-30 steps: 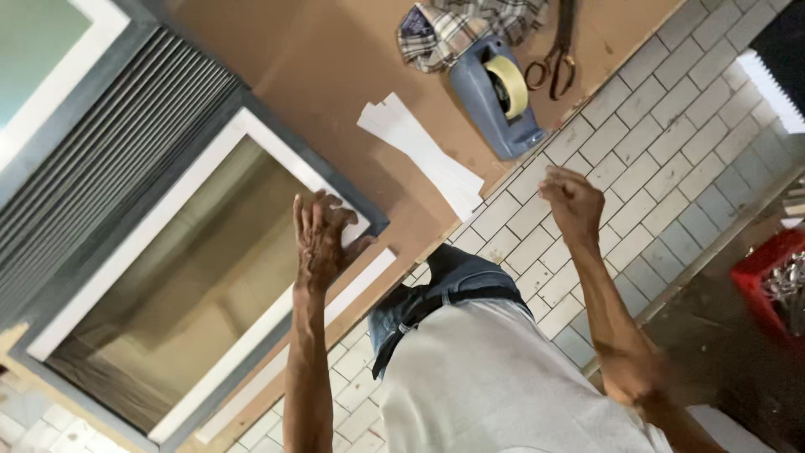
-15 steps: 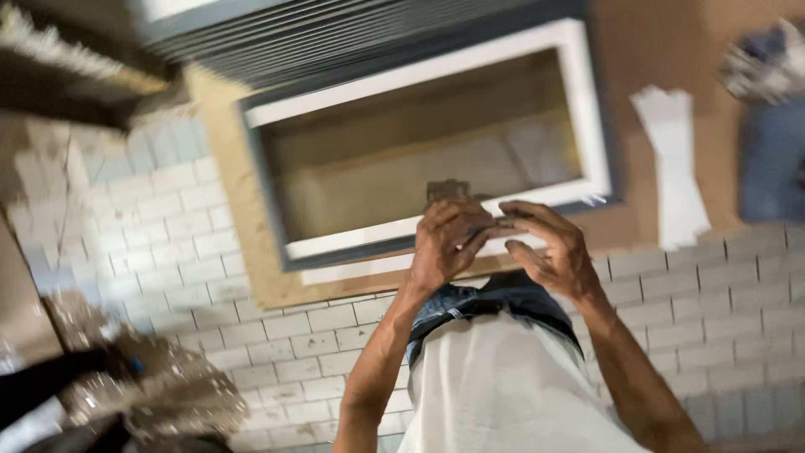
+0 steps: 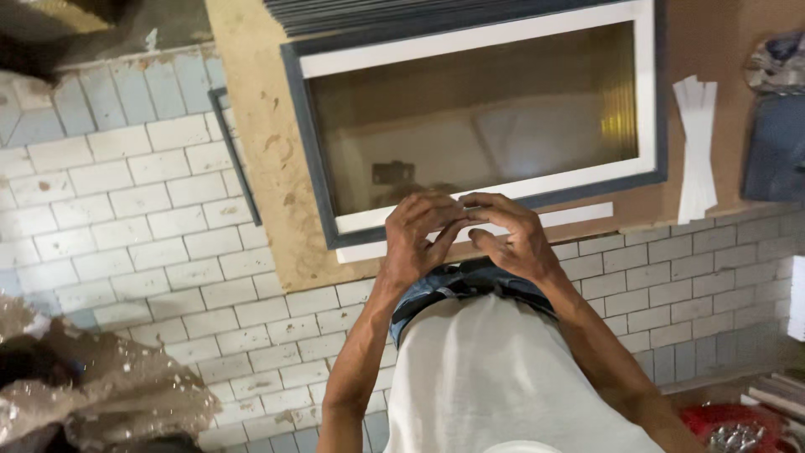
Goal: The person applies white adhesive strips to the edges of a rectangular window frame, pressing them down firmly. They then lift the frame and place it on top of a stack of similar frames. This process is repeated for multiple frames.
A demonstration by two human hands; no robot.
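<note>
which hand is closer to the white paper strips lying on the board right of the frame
Right. The right hand is at the frame's lower edge, on the side toward the paper strips. The left hand touches it from the far side.

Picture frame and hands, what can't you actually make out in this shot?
- Head view: the left hand and right hand meet over the near edge of the picture frame; fingers hide anything pinched between them.
- The glass is murky with reflections; what is behind it is unclear.
- The blue object at right is cut off by the edge and blurred.
- The red bin is cropped at the bottom.
</note>
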